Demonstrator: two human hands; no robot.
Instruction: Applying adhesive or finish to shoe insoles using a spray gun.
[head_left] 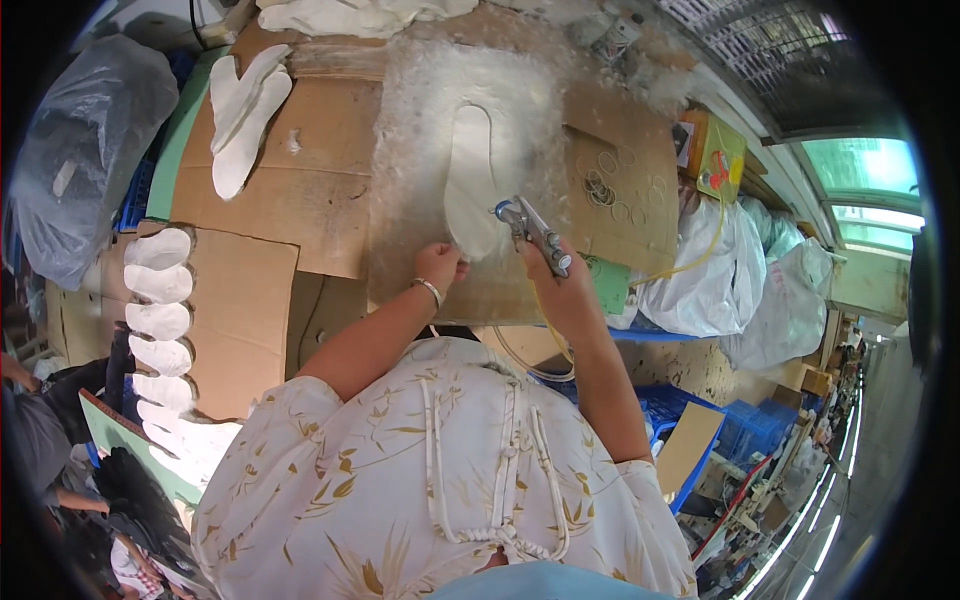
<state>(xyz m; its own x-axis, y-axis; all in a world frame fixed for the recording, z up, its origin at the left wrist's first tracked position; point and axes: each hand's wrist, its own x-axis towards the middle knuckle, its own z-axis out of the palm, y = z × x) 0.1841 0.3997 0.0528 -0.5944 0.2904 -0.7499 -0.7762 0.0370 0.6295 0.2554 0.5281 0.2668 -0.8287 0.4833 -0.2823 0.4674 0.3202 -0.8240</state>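
Note:
A cream-white shoe insole (469, 185) lies lengthwise on a board (410, 110) covered with pale, crusted residue. At the insole's near end, my left hand (440, 266) is closed, its fingertips pinching the edge. My right hand (560, 285) is wrapped round a metal spray gun (535, 235). The gun's nozzle points left over the insole's lower right side, apart from its surface. A yellowish hose (556, 342) hangs below the right hand.
Two overlapping insoles (245, 115) lie on cardboard at the upper left. A column of white insoles (160, 320) lines the left cardboard. Rubber bands (600, 188) lie right of the board. White plastic bags (705, 265) and blue crates (755, 425) stand right; other people are at lower left.

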